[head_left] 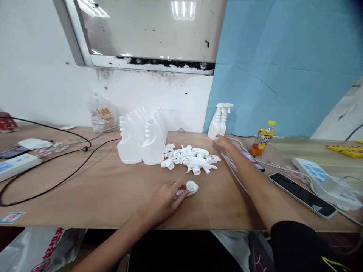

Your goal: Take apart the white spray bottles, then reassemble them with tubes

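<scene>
Seeming light and stiff, best taken by its body, a trigger sprayer (pixel 193 188) is pinched by left hand (pixel 167 194); grip of right hand (pixel 222 142) is unclear.

The right arm (pixel 252 175) stretches forward while the left fingers (pixel 171 186) pinch.

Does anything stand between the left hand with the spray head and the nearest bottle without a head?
Nothing visible stands directly between the left hand and the nearest bottle; only tabletop shows there. The pile of loose spray heads lies just to the bottle's right, so a path from that side might meet it.
</scene>
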{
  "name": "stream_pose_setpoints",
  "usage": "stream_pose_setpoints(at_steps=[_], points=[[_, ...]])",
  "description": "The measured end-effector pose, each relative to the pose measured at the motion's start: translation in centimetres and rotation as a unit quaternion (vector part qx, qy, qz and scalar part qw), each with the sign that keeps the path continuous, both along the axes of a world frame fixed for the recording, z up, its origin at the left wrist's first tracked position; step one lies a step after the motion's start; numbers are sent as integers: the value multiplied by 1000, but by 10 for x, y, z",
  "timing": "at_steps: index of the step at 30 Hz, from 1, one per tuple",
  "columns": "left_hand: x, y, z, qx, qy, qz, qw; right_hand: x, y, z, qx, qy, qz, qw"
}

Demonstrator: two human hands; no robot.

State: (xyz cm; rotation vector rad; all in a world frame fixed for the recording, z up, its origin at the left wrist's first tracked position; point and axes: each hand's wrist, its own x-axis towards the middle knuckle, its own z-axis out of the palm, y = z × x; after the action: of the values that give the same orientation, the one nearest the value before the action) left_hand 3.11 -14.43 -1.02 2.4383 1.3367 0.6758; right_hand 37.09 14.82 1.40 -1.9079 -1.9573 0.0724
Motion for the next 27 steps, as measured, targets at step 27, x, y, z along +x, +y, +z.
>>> stream_pose_setpoints(at_steps=[27], points=[[3, -5, 13, -11, 83, -100, 991, 1, -116, -6, 31, -40, 210, 976]])
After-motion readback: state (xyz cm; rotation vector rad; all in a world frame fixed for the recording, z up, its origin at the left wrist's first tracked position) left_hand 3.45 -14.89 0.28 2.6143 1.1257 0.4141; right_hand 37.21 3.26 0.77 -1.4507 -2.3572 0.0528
